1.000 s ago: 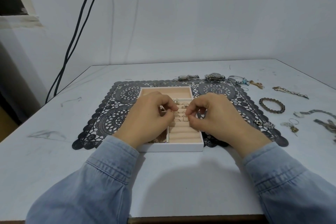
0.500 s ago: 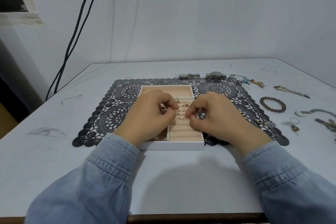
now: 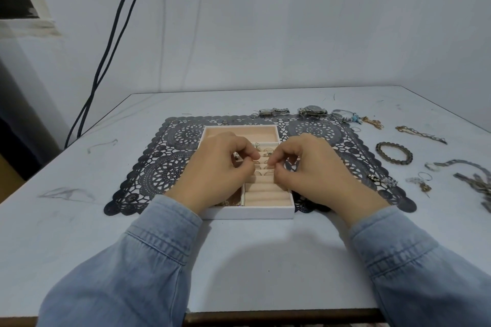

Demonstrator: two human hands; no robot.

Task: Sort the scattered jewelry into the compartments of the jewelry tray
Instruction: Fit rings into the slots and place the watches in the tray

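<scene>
The white jewelry tray (image 3: pixel 249 214) with peach lining sits on a black lace mat (image 3: pixel 164 164). Both hands hover over its ring rolls, where several rings (image 3: pixel 268 152) stand in the slots. My left hand (image 3: pixel 215 170) is curled, with a small silver piece (image 3: pixel 236 155) pinched between thumb and fingers. My right hand (image 3: pixel 310 167) has its fingertips pinched together just over the rolls, close to the left fingertips; anything between them is hidden. The tray's left compartments lie mostly under my left hand.
Loose jewelry lies to the right and behind: two watches (image 3: pixel 312 111), a gold chain (image 3: pixel 372 122), a link chain (image 3: pixel 419 134), a beaded bracelet (image 3: pixel 394 153), small earrings (image 3: pixel 382 180) and metal bands (image 3: pixel 473 180). Cables (image 3: pixel 111 42) hang down the wall at the left.
Hardly anything: both hands stay pinched over the ring rolls, with the right fingertips edged slightly toward the left ones.
</scene>
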